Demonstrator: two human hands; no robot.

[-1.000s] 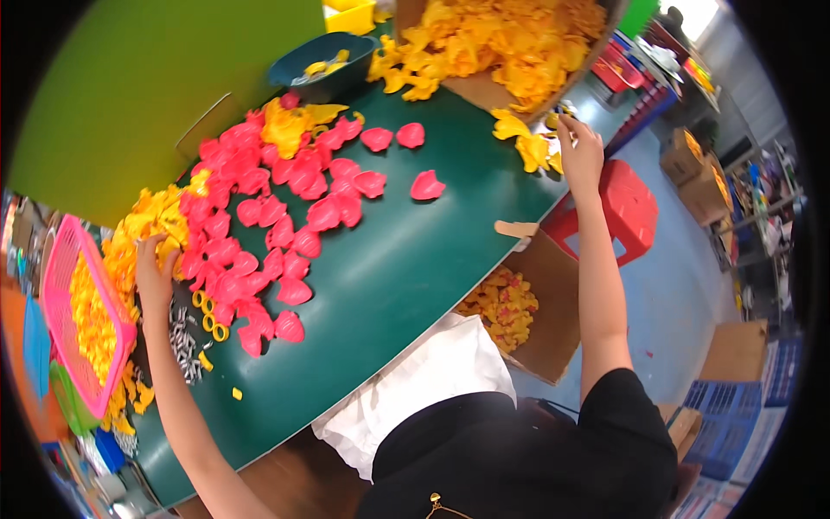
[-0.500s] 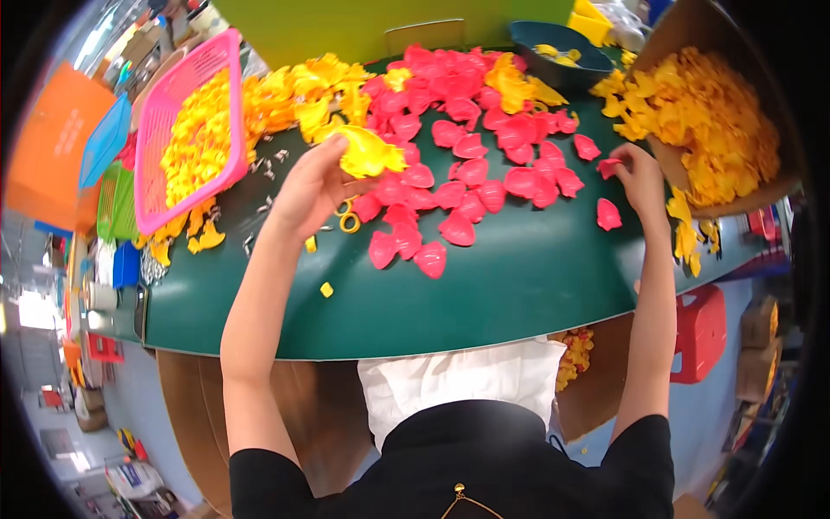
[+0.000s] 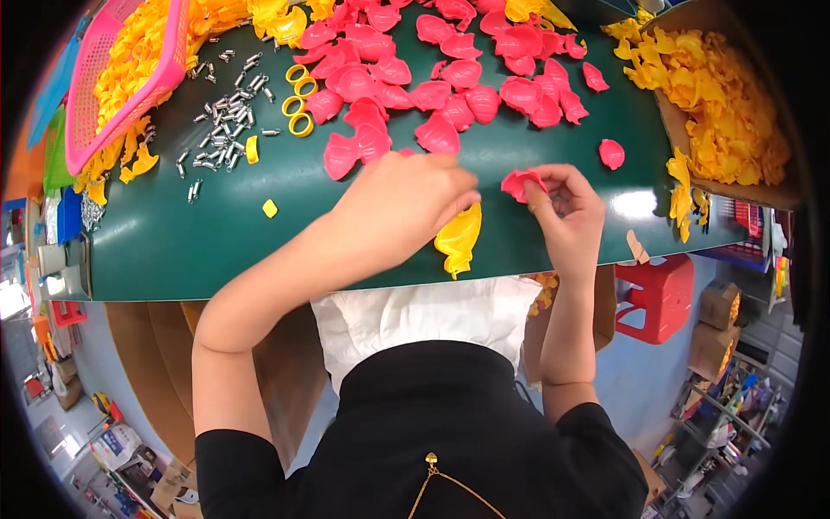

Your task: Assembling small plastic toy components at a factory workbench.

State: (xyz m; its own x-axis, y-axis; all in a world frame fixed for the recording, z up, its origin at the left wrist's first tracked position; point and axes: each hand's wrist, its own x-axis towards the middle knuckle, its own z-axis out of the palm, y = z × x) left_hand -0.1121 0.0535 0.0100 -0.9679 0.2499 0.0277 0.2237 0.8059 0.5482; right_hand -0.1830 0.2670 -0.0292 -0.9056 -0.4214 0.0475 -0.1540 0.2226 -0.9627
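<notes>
My left hand (image 3: 405, 206) reaches across the front of the table, fingers closed on a yellow plastic shell piece (image 3: 460, 238) that hangs toward the table edge. My right hand (image 3: 569, 216) pinches a small pink plastic piece (image 3: 520, 184) between thumb and fingers, just right of the yellow one. A gap separates the two pieces. Beyond my hands lie many loose pink shells (image 3: 437, 134), and a single pink piece (image 3: 611, 154) sits apart to the right. Fingertips of my left hand are partly hidden behind its back.
Metal springs (image 3: 226, 130) are scattered at left, near several yellow rings (image 3: 301, 135). A pink basket (image 3: 175, 73) of yellow parts stands far left. On the right a cardboard box (image 3: 709, 182) holds more yellow pieces. Below the table edge is a red stool (image 3: 664, 298).
My left hand has brought the yellow piece right and nearer to me. My right hand has lifted the pink piece and moved it left toward the other hand. The view has tilted downward.
</notes>
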